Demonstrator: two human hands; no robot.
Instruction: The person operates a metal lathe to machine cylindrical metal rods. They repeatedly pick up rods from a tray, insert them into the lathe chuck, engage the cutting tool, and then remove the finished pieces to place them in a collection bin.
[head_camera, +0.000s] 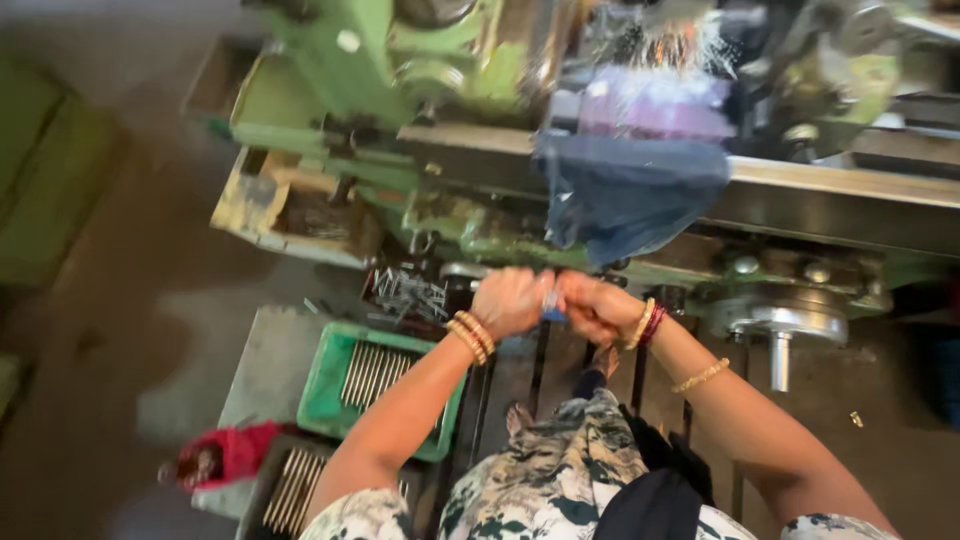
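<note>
My left hand (512, 300) and my right hand (593, 305) meet in front of a green lathe (400, 130), fingers closed together around a small bluish object (552, 308) that is mostly hidden between them. Both wrists wear bangles. A dark blue cloth (630, 195) hangs over the lathe bed just above my hands. The frame is blurred, so I cannot tell which hand bears the object.
A green plastic crate (325, 385) with several metal rods stands at lower left, a darker tray of rods (290, 485) below it. A red cloth (235, 452) lies nearby. More rods (405, 292) rest beside the lathe. A metal handwheel (782, 325) projects at right.
</note>
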